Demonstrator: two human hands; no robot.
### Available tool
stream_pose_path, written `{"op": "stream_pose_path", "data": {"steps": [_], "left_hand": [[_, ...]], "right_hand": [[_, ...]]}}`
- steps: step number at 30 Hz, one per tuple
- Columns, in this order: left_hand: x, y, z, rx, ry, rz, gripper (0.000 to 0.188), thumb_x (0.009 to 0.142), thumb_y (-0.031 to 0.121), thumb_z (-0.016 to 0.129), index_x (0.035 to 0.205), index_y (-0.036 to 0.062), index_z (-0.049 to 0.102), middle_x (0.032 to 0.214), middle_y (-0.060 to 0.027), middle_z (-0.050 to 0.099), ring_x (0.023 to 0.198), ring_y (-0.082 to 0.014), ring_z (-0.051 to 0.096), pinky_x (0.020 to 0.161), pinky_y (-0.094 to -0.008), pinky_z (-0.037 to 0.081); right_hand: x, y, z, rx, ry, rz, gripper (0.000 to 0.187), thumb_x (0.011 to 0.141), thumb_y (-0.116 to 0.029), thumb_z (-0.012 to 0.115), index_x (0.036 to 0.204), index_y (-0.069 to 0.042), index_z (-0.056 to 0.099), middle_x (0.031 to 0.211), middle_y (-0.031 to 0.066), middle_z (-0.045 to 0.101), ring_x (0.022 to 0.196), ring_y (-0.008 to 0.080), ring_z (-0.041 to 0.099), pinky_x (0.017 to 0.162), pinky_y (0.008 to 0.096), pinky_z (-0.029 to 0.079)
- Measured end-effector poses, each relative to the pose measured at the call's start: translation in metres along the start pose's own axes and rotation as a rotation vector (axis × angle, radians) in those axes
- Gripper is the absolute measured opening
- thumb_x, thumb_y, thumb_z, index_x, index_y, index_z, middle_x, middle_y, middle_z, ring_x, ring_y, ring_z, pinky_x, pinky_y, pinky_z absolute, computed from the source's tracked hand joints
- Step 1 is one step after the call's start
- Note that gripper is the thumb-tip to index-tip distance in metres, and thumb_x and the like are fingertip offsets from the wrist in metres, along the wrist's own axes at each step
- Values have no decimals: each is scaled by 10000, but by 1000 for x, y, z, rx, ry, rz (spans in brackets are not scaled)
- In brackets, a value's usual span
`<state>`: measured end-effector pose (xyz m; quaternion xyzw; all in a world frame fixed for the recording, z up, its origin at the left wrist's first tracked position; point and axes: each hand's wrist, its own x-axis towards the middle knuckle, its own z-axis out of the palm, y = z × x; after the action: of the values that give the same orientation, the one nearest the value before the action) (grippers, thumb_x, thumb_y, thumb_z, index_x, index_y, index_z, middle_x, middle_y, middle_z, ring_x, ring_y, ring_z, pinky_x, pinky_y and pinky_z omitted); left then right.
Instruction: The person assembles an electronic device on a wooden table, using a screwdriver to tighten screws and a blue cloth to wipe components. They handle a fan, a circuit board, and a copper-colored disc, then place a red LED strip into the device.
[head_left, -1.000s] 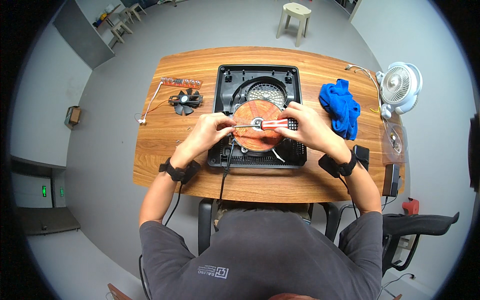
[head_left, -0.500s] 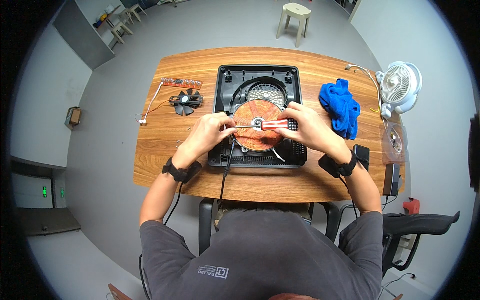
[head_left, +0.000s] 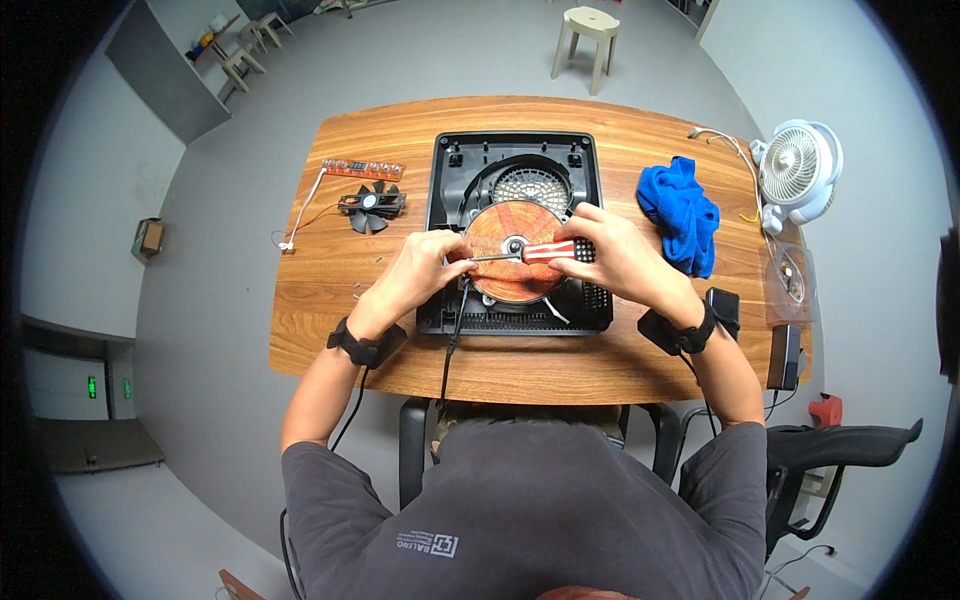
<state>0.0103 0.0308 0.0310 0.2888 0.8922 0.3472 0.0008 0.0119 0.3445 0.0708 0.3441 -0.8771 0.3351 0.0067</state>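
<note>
My right hand (head_left: 612,252) grips the red-and-white handle of a screwdriver (head_left: 545,252), its shaft lying level and pointing left. At the tip, the fingers of my left hand (head_left: 428,262) are pinched together; whatever is between them is too small to make out. Beneath the screwdriver lies a round copper-coloured coil (head_left: 510,218) with a pale centre. It rests in a black plastic housing (head_left: 445,150) that has a round vent grille at its far end. A black cable runs from the coil's left side over the table's near edge.
On the wooden table (head_left: 350,335), a small black fan (head_left: 370,208) and an orange circuit board (head_left: 365,168) lie left of the housing. Some tiny screws are scattered near my left wrist. To the right are a blue cloth (head_left: 680,215), a white fan (head_left: 798,170) and a black box (head_left: 784,355).
Both hands hold almost the same pose around the screwdriver. The whole view has shifted very slightly.
</note>
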Motion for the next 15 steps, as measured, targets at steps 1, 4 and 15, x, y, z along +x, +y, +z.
{"op": "stream_pose_path", "data": {"steps": [1,4,15], "left_hand": [[0,0,0,3,4,5,170,830,72,803,936,-29,716,871,-151,725,776,-270,715,681,-355,560],[-1,0,0,-1,11,15,160,831,74,803,928,-23,721,845,-144,720,754,-253,709,666,-349,556],[-5,-2,6,-70,-4,22,171,826,128,829,925,20,741,829,-96,731,711,-178,701,601,-307,532]], "right_hand": [[0,0,0,12,-2,8,328,856,-235,811,1058,-14,676,977,152,612,897,327,634,796,396,520],[-1,-2,-1,89,8,51,329,848,-206,815,1070,-11,671,1000,134,631,934,301,641,851,375,517],[6,-11,-16,435,38,190,367,842,-218,833,1125,-39,683,1008,72,692,927,156,646,806,292,512]]}}
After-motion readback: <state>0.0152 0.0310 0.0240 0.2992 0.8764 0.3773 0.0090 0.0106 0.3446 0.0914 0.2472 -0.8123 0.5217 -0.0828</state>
